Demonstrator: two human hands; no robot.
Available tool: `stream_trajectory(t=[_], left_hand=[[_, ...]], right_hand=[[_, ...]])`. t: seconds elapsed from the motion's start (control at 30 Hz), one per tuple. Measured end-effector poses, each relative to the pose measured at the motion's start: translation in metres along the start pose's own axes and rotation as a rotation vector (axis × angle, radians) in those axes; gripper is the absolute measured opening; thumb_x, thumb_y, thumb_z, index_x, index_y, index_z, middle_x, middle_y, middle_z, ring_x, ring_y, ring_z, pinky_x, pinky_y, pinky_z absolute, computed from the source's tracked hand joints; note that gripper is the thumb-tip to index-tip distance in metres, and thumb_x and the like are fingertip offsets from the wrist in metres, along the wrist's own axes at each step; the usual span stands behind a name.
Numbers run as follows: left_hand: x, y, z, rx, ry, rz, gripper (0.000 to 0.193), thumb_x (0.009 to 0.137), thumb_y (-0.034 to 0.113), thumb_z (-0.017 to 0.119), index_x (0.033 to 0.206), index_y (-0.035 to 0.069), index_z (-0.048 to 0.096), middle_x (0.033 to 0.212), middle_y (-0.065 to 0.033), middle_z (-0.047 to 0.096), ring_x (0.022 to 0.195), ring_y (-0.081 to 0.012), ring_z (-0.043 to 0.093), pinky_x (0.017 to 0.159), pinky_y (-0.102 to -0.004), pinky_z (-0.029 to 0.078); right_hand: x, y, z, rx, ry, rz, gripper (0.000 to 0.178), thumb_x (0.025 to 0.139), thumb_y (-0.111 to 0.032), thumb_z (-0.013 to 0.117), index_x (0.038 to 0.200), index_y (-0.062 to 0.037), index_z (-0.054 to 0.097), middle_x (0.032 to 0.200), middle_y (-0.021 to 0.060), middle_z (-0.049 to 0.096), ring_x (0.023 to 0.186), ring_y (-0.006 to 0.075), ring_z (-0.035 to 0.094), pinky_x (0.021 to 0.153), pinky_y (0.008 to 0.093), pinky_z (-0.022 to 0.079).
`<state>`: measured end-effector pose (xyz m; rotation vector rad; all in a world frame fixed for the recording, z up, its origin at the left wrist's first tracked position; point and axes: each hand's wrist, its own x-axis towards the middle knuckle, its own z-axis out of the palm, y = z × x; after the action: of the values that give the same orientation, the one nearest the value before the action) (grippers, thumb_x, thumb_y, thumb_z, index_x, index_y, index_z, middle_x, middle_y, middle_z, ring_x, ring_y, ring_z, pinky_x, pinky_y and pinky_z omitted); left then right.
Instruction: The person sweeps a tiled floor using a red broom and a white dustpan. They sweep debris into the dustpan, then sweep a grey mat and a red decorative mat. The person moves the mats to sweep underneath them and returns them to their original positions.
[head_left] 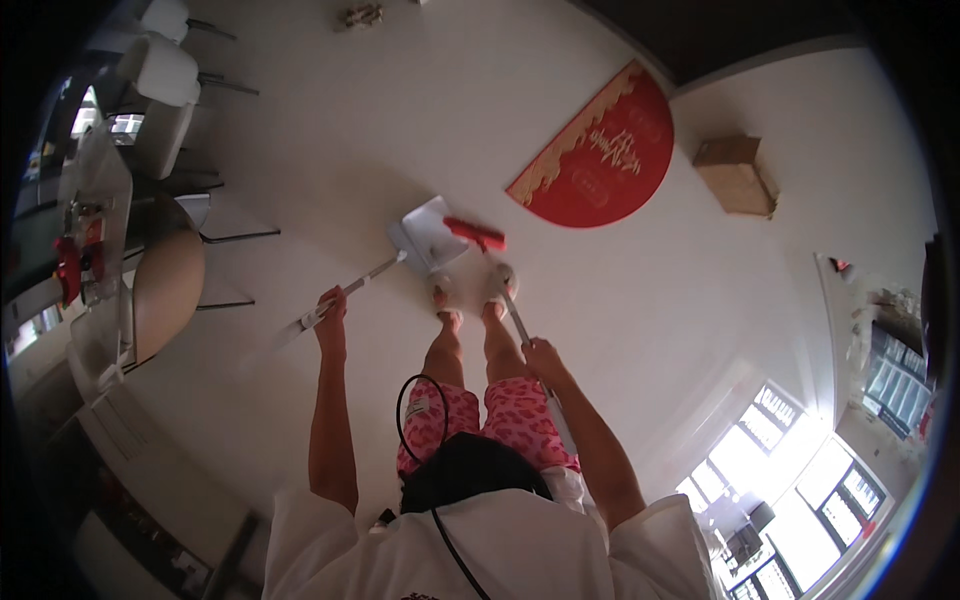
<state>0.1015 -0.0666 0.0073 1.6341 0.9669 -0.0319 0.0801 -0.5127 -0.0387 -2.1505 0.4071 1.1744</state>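
My left hand [332, 306] is closed round the grey handle of a long-handled dustpan. The pale dustpan [432, 232] rests on the floor ahead of my feet. In my right hand [542, 358] is the pole of a broom, its fingers wrapped about the shaft. The red broom head [476, 234] lies at the right edge of the dustpan, touching or just above it; I cannot tell which. Whatever the pan may hold is too faint to make out.
A red half-round doormat [600, 160] lies ahead to the right, with a brown cardboard box [735, 175] beyond it. White chairs [163, 70] and a tan-seated chair [168, 280] line a table at the left. A small brown object [362, 15] sits on the floor far ahead.
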Motion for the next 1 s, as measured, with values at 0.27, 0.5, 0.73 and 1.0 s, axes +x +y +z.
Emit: stream_trajectory(t=[0.27,0.5,0.73,1.0], left_hand=[[0.012,0.007,-0.024,-0.147,0.244,0.019,0.031,0.096,0.031,0.059,0.113,0.004,0.063,0.097,-0.0037,0.063,0.079,-0.012,0.055,0.061,-0.0261,0.044],[0.053,-0.005,-0.023,-0.197,0.257,-0.042,0.034,0.097,0.038,0.056,0.119,0.012,0.054,0.117,-0.0007,0.059,0.099,-0.0166,0.054,0.075,-0.0371,0.045],[0.05,-0.036,-0.007,-0.39,0.246,-0.325,0.043,0.099,0.037,0.052,0.134,0.012,0.046,0.131,-0.0078,0.051,0.116,-0.0314,0.053,0.085,-0.048,0.048],[-0.043,-0.077,0.087,-0.277,-0.038,-0.749,0.022,0.095,0.032,0.054,0.111,0.018,0.052,0.103,-0.0054,0.053,0.091,-0.0281,0.057,0.069,-0.0483,0.046]], right_hand=[[-0.078,0.01,-0.061,0.712,-0.264,0.313,0.022,0.093,-0.018,0.051,0.079,-0.0026,0.058,0.062,0.007,0.055,0.049,0.017,0.052,0.044,0.0298,0.042],[-0.118,0.085,-0.096,1.69,-0.426,0.551,0.026,0.094,-0.02,0.052,0.07,-0.0116,0.047,0.057,-0.0022,0.042,0.045,0.0095,0.041,0.042,0.0257,0.036],[-0.104,0.152,-0.094,1.652,0.124,0.361,0.022,0.09,-0.021,0.049,0.071,-0.0118,0.042,0.055,-0.0014,0.038,0.045,0.0111,0.038,0.039,0.025,0.028],[-0.07,0.228,-0.166,0.914,0.242,0.463,0.031,0.089,-0.023,0.049,0.066,-0.0031,0.058,0.056,0.0095,0.054,0.046,0.0205,0.05,0.044,0.0351,0.041]])
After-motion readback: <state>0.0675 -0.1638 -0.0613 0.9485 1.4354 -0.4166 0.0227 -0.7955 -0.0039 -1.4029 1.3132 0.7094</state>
